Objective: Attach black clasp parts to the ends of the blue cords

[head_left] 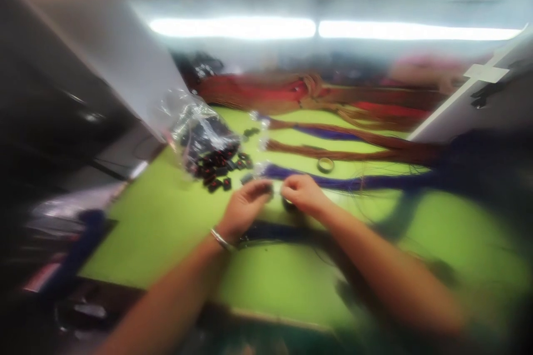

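Note:
My left hand, with a bangle on its wrist, is closed in a pinch over the green tabletop. What sits between its fingertips is too blurred to name. Just to its right, my right hand pinches too, its fingertips a short gap from the left ones. A dark round thing shows under the right fingers; whether they grip it I cannot tell. Beyond both hands runs a bundle of blue wires with whitish ends. Nearer me, a dark blue bundle passes below the wrists.
Small black connectors spill from a clear plastic bag at the left. Bundles of brown wires and a roll of tape lie farther back on the table. White panels flank it, under bright tube lights.

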Action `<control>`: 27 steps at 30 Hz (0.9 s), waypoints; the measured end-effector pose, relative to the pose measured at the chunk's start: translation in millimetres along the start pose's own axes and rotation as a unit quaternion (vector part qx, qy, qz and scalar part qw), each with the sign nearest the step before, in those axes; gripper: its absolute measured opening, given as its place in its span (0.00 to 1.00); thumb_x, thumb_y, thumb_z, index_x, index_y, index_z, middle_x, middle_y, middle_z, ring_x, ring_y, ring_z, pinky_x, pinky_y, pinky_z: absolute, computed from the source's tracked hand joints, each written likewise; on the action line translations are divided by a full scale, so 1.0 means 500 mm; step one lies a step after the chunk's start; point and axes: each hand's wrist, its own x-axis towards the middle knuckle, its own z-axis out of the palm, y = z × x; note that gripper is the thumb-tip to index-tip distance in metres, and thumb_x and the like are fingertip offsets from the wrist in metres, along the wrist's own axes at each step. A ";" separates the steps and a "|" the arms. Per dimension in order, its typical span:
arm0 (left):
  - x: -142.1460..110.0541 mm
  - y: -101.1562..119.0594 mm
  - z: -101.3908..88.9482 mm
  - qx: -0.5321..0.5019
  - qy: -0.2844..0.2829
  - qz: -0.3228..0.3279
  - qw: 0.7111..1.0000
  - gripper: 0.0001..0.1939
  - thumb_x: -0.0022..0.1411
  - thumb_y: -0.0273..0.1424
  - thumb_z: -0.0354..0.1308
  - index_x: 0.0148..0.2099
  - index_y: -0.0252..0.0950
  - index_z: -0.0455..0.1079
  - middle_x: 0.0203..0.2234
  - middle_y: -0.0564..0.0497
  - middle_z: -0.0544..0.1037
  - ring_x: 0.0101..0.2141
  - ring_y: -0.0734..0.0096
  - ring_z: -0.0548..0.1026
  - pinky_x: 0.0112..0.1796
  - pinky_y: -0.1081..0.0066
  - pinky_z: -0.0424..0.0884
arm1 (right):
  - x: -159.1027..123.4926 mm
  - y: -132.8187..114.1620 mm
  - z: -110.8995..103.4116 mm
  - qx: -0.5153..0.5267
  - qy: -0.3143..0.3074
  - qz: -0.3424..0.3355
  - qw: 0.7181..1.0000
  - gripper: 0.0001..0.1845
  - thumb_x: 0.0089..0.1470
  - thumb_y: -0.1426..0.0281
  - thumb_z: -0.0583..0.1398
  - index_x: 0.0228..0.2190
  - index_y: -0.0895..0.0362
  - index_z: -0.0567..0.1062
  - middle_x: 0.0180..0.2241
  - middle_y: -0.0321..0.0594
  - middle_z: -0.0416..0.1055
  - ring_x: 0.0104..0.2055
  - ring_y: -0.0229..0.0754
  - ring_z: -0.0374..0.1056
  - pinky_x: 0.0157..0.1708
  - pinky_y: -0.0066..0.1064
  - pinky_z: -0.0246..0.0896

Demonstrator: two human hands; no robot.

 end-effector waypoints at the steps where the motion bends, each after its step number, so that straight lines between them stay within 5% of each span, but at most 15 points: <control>1: 0.000 -0.001 0.000 0.006 -0.006 0.004 1.000 0.15 0.52 0.29 0.62 0.44 0.35 0.74 0.36 0.47 0.78 0.39 0.65 0.74 0.44 0.64 0.68 | -0.001 -0.002 -0.001 0.001 -0.004 0.006 1.000 0.08 0.41 0.72 0.54 0.16 0.59 0.68 0.15 0.32 0.63 0.20 0.32 0.56 0.22 0.23 0.52; 11: -0.003 -0.003 0.012 -0.004 -0.030 -0.024 0.999 0.16 0.52 0.30 0.62 0.45 0.34 0.74 0.41 0.44 0.77 0.42 0.63 0.73 0.45 0.64 0.67 | -0.010 -0.001 0.008 -0.031 -0.018 -0.012 0.999 0.08 0.42 0.74 0.55 0.16 0.60 0.69 0.15 0.31 0.62 0.19 0.31 0.56 0.21 0.22 0.50; 15: -0.005 0.011 0.017 -0.060 -0.018 -0.059 0.996 0.17 0.52 0.30 0.63 0.46 0.35 0.72 0.38 0.46 0.77 0.37 0.67 0.73 0.41 0.67 0.68 | 0.003 -0.021 -0.032 -0.051 -0.061 -0.002 0.997 0.08 0.46 0.71 0.56 0.21 0.60 0.73 0.19 0.34 0.68 0.22 0.32 0.59 0.22 0.23 0.53; 21: -0.007 0.029 0.019 -0.153 0.021 -0.115 0.981 0.18 0.48 0.30 0.66 0.43 0.34 0.72 0.33 0.48 0.76 0.32 0.73 0.73 0.37 0.70 0.68 | 0.134 0.004 -0.112 -0.302 0.016 -0.017 0.953 0.08 0.47 0.72 0.57 0.27 0.59 0.76 0.28 0.42 0.73 0.30 0.37 0.64 0.30 0.27 0.54; 27: -0.007 0.033 0.013 -0.165 0.033 -0.143 0.975 0.18 0.46 0.29 0.67 0.43 0.33 0.72 0.31 0.48 0.76 0.32 0.73 0.72 0.37 0.69 0.68 | 0.239 0.085 -0.107 -0.448 0.039 0.036 0.893 0.10 0.49 0.68 0.56 0.29 0.60 0.76 0.30 0.46 0.72 0.28 0.39 0.63 0.28 0.29 0.52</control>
